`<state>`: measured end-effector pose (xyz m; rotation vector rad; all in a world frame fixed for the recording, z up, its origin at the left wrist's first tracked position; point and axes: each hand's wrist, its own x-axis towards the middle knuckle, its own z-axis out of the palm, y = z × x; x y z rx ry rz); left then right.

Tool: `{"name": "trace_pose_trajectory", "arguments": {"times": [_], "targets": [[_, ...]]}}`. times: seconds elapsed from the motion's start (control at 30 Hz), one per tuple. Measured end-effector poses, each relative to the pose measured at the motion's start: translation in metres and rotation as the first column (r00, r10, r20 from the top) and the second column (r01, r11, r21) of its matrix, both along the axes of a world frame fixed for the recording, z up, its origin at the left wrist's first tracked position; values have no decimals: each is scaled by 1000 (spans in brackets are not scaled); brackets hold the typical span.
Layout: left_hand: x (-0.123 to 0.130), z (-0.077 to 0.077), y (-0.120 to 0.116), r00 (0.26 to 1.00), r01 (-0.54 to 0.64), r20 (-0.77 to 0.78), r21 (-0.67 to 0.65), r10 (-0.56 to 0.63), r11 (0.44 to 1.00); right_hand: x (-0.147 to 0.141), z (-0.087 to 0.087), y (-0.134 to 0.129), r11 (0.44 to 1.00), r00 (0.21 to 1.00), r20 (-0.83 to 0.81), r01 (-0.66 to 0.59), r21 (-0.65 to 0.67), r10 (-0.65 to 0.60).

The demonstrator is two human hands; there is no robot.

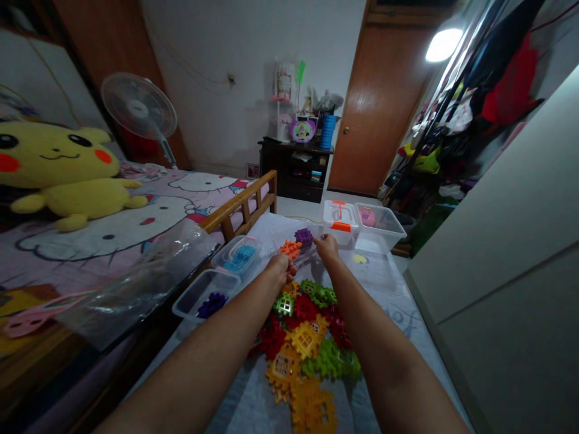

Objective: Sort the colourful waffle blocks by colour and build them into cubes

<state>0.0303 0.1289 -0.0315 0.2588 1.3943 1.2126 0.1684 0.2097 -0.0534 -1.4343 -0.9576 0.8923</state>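
My left hand is closed beside orange gear-edged building pieces; its fingertips curl under, and I cannot make out what they grip. My right hand is pinched, its fingertips at the edge of a purple building piece. Clear plastic shows around and below these pieces, between the hands. Under my forearms lies a heap of interlocking plastic pieces: red, yellow-orange and green, some with window lattices.
Left of the heap stand clear boxes with blue pieces and dark purple pieces. A lidded box with orange clips and an open clear box stand at the far end. A wooden bed rail borders the left; a white cabinet the right.
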Motion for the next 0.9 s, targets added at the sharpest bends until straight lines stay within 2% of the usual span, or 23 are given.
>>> {"name": "trace_pose_trajectory", "arguments": {"times": [0.1, 0.23, 0.5, 0.7, 0.9], "targets": [[-3, 5, -6, 994, 94, -44, -112, -100, 989, 8, 4, -9, 999, 999, -24, -32, -22, 31], [-5, 11, -19, 973, 169, -135, -127, -186, 977, 26, 12, -34, 998, 996, -72, -52, -16, 51], [-8, 14, -47, 881, 320, -378, 37, -283, 947, 72, 23, -108, 994, 981, -168, -106, -29, 99], [-9, 17, -61, 765, 481, -541, 123, -348, 868, 106, 20, -158, 972, 927, -316, -229, -55, 200], [8, 16, -83, 682, 576, -655, 207, -325, 791, 127, 13, -190, 949, 875, -402, -312, -47, 268]]}}
